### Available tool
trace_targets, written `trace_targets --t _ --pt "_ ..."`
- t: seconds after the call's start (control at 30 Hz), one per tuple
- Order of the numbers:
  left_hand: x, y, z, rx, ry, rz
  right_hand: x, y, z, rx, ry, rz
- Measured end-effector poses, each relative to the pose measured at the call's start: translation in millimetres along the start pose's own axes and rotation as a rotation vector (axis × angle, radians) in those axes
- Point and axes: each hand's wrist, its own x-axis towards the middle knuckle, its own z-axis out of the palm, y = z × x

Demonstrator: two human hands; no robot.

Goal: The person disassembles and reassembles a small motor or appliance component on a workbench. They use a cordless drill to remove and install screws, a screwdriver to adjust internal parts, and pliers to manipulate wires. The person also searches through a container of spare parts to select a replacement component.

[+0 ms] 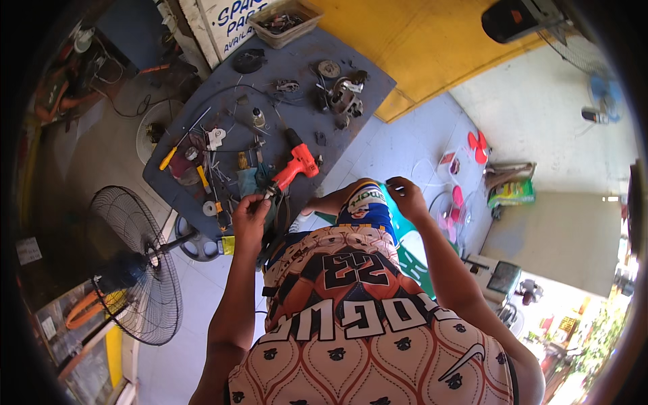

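Observation:
My left hand [250,217] is at the near edge of the grey worktable [374,84], thumb and fingers pinched on a small metal part [271,192]. Just beyond it lies a red cordless drill [297,166] with a dark front end. My right hand [406,196] hangs beside my knee, off the table, its fingers curled together; whatever they may hold is hidden. On the table left of the drill are a yellow-handled screwdriver [169,158], another yellow-handled tool [203,178], a small bottle [258,117] and scattered metal pieces.
A dismantled motor [345,98] and a round dark part [249,61] sit toward the table's far side. A plastic bin [312,24] of small parts stands at the far edge. On the left is a caged fan [138,266]; red fan blades [478,147] stand at the right.

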Motion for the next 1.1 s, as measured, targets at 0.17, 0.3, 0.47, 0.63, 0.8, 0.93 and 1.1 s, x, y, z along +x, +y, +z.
trace_targets --t 0.17,0.3,0.47,0.63,0.8,0.93,1.1 --pt "24.1 -3.7 28.0 0.002 0.157 -0.041 106.7 -22.8 50.2 -0.167 -0.363 -0.245" --pt "44.1 -12.6 60.2 0.074 0.346 -0.073 186.7 -15.4 114.4 -0.327 -0.528 -0.528" --pt "43.0 -14.9 131.3 0.066 0.798 -0.207 259.1 -0.3 165.0 -0.434 -0.707 -1.023" --pt "36.1 -10.9 192.2 0.025 0.959 -0.139 286.3 16.4 165.7 -0.387 -0.779 -1.157" --pt "52.0 -11.0 199.2 0.042 0.917 -0.025 291.6 10.1 162.0 -0.278 -0.753 -1.246" --pt "51.0 5.3 186.4 0.079 0.892 0.048 311.3 -13.7 90.4 -0.275 -0.666 -1.075" --pt "91.5 2.5 193.5 0.345 0.726 0.177 472.4 -41.6 -13.4 -0.265 -0.077 -0.858"
